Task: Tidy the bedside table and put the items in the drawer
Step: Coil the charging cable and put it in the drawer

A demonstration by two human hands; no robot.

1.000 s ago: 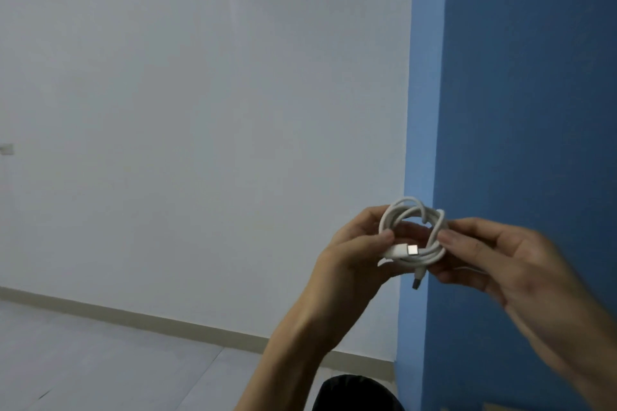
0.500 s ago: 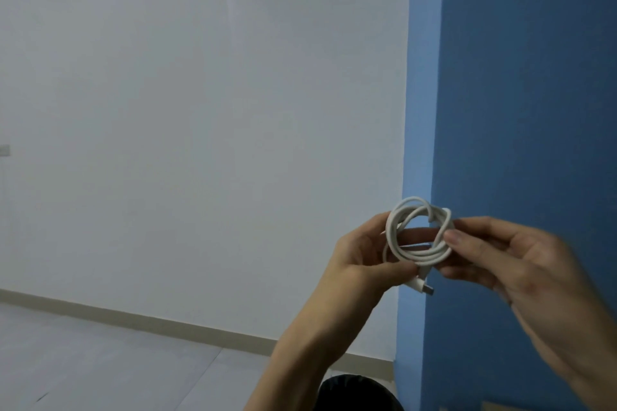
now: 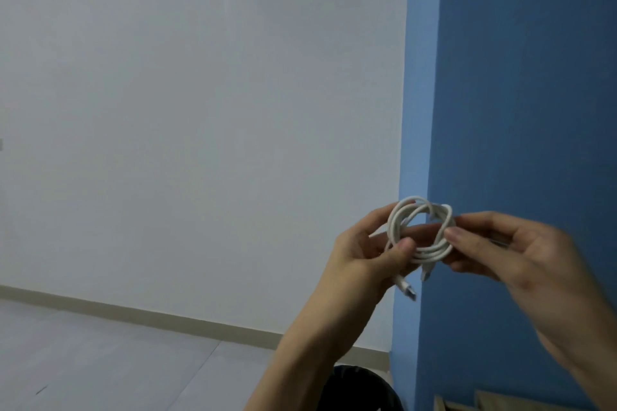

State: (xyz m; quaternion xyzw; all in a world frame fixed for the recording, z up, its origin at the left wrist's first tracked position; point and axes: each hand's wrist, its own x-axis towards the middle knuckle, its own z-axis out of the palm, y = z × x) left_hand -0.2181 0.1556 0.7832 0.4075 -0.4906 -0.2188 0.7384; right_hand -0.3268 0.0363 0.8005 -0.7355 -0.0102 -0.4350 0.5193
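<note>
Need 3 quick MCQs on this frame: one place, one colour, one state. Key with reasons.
1. The cable is:
A. on the floor
B. held up by the left hand and the right hand
C. in a drawer

2. The wall behind the right hand is:
A. blue
B. green
C. red

3. The cable is:
A. stretched straight
B. wound in loops
C. plugged into a socket

Key:
1 B: thumbs and fingers of both hands pinch it in mid-air.
2 A: the surface right of the corner is plainly blue.
3 B: several round turns show, with both ends dangling free below.
</note>
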